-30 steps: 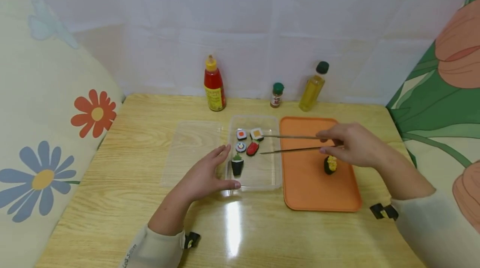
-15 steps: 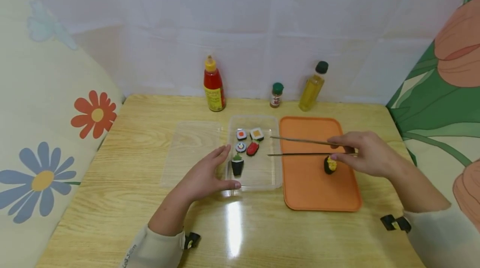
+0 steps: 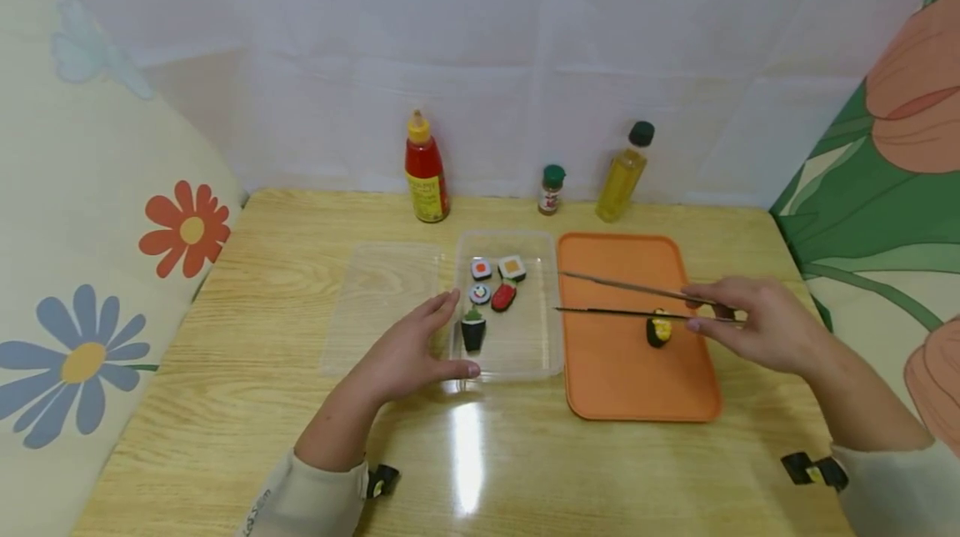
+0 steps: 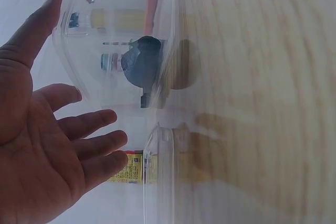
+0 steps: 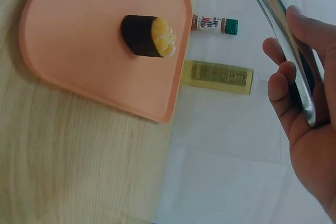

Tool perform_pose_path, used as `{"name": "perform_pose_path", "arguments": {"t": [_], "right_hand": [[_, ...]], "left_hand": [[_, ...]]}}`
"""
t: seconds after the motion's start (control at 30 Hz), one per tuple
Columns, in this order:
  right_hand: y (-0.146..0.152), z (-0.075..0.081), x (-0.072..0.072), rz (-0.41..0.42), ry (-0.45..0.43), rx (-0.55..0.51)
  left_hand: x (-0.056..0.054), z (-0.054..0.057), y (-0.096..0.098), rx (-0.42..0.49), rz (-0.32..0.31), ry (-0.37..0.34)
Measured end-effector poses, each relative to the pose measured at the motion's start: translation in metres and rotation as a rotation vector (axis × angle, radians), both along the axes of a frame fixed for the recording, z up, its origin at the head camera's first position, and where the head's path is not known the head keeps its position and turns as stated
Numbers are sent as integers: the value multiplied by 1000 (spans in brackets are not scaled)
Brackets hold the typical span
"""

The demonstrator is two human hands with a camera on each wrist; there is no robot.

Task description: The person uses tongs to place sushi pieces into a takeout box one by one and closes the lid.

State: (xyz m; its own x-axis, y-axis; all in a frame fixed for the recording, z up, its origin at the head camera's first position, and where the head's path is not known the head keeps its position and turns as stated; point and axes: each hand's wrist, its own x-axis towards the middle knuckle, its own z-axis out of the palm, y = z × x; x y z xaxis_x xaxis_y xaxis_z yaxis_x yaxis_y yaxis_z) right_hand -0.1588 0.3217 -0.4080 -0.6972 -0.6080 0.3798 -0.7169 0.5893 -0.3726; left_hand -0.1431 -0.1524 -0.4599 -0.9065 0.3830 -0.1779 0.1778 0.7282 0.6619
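Observation:
My right hand grips long metal tongs, whose arms are spread apart with nothing between their tips. The tongs reach left over the orange tray. On that tray sits a black-wrapped sushi piece with a yellow top, partly behind the lower arm in the head view. My left hand, fingers extended and spread, is at the left side of a clear plastic container. Several sushi pieces lie in it: a red-topped one, a white roll with an orange centre and a green-topped cone among them.
A clear lid lies flat left of the container. Along the back of the wooden table stand a red sauce bottle, a small green-capped jar and a yellow oil bottle. White cloth hangs behind them.
My right hand has drawn the tongs to the right and slightly nearer, from over the container to over the orange tray. The left hand has stayed in place.

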Motion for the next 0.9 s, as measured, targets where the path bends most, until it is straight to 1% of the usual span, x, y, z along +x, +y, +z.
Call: {"name": "perform_pose_path", "arguments": {"t": [0.13,0.3,0.5,0.7,0.9], "right_hand": [[6,-1,6,-20,6,-1],[13,-4,15,-67,-5,2],[20,-11,26,-125,-24,2],[28,-21,36,-151,-50,-23],[34,-28,43,-173,-36,-28]], "left_hand": [[0,0,0,4,0,-8],[-1,0,0,13,1,-19],[0,0,0,6,5,-17],[0,1,0,9,5,-14],[1,2,0,12,5,-15]]}}
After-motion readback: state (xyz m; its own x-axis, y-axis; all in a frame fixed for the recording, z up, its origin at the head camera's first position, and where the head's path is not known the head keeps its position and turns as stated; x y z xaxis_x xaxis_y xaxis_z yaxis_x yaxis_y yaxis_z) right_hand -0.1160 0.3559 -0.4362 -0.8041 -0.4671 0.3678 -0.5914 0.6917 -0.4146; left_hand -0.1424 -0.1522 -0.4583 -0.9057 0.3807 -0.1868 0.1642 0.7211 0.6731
